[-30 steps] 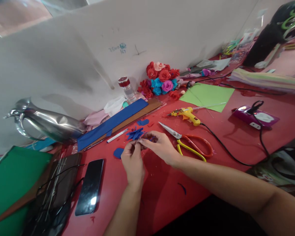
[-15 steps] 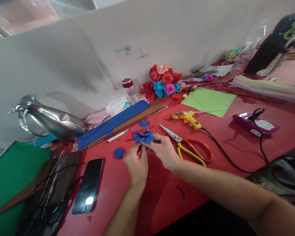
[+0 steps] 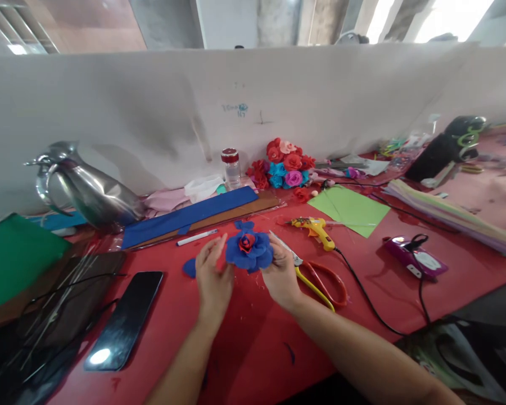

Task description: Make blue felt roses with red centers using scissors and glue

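Observation:
A blue fabric-like paper flower (image 3: pixel 253 254) with a red-and-blue rolled centre faces up toward me. My right hand (image 3: pixel 283 277) pinches it by the right side, its fingertips partly behind the petals. At the flower's left edge is my left hand (image 3: pixel 214 281), thumb and fingers apart and slightly blurred; whether it touches the petals is unclear. A loose blue petal (image 3: pixel 189 268) lies beside the left hand. Scissors (image 3: pixel 320 284) with red and yellow handles rest just right of the right hand, blades partly hidden by it.
A yellow glue gun (image 3: pixel 316 228) trails its cord toward a purple power box (image 3: pixel 415 257). Behind lie a blue strip (image 3: pixel 189 218), a white pen (image 3: pixel 197 237) and green paper (image 3: pixel 349 209). A phone (image 3: pixel 126 320), metal jug (image 3: pixel 93 191), glass jar (image 3: pixel 231 169) and flower bunch (image 3: pixel 289 164) surround the work area.
The flower has tipped so its centre faces me. My left hand has shifted left, its fingers spreading away from the flower's underside. My view has levelled, showing more above the partition.

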Tool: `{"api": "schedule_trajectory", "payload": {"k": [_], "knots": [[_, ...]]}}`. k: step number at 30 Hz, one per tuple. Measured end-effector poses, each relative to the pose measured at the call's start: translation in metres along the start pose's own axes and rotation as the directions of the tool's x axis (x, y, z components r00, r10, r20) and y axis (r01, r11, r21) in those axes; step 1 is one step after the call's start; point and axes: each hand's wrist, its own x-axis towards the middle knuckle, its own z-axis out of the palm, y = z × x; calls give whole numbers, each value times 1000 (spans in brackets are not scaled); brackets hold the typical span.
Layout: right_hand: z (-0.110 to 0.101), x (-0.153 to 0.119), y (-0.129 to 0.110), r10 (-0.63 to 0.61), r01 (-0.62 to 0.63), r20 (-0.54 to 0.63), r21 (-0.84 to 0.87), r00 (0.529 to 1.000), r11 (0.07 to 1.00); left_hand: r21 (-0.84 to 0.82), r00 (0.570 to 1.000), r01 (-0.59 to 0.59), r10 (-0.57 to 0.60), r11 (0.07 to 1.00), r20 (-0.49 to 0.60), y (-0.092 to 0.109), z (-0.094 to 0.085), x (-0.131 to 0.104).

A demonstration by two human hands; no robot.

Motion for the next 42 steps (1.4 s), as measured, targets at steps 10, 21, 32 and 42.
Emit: {"api": "schedule_trajectory", "payload": {"k": [10, 21, 32, 42], "knots": [[2, -4, 10, 89, -94, 65, 76, 994, 993, -572, 983, 172, -102, 802, 152, 12, 1, -4], [0, -9, 5, 40, -50, 171, 53, 984, 997, -473, 977, -45, 137, 880, 162, 17, -14, 3], [6, 0, 4, 376, -395, 133, 188, 917, 899, -522, 984, 109, -17, 846, 177, -3, -3, 3], [5, -3, 5, 419, -457, 198, 220, 886, 862, -654, 938, 325, -141, 683, 318, 0, -1, 6]]}}
